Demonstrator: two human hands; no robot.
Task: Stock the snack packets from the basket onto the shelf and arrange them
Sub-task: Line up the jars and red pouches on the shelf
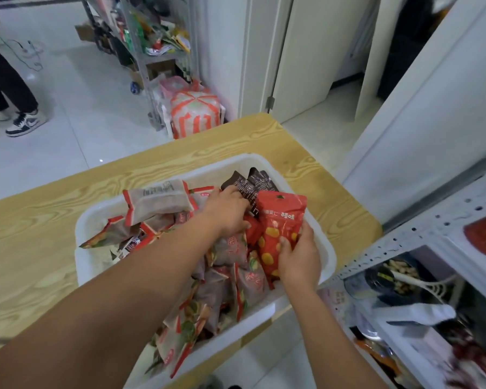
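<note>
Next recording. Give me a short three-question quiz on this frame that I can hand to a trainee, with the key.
1. True or false: the right hand holds the red packet upright over the basket.
2. What does the basket stand on? A) the wooden table B) the floor C) a shelf board
3. Short answer: what colour are the far-corner packets just beyond the left hand?

Key: 1 true; 2 A; 3 dark brown.
</note>
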